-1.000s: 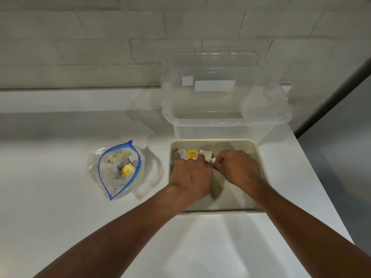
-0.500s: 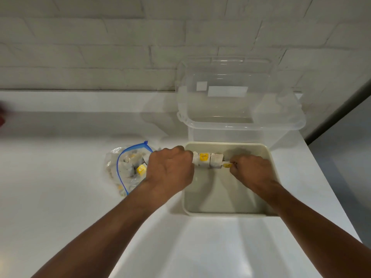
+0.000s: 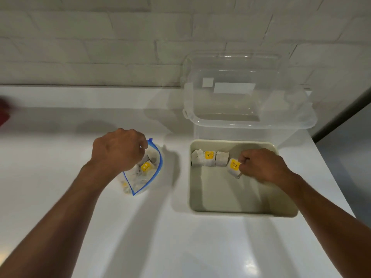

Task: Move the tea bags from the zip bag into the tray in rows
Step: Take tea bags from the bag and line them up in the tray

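A cream tray [image 3: 243,213] sits on the white counter. Three tea bags [image 3: 209,158] lie side by side along its far wall. My right hand [image 3: 263,165] is inside the tray and pinches a fourth tea bag [image 3: 233,166] with a yellow tag, tilted, just right of that row. The clear zip bag [image 3: 149,169] with a blue seal lies open to the left of the tray, with several tea bags in it. My left hand [image 3: 118,149] reaches into its mouth with fingers curled; the fingertips are hidden, so any hold on a bag is unseen.
A clear plastic box [image 3: 247,115] with its lid up stands right behind the tray, against the white brick wall. The counter's right edge runs close past the tray. A blurred red object [image 3: 4,114] shows at the far left edge.
My left hand has left the tray and moved left into the zip bag. My right hand stayed in the tray, holding the fourth tea bag at the row's right end.
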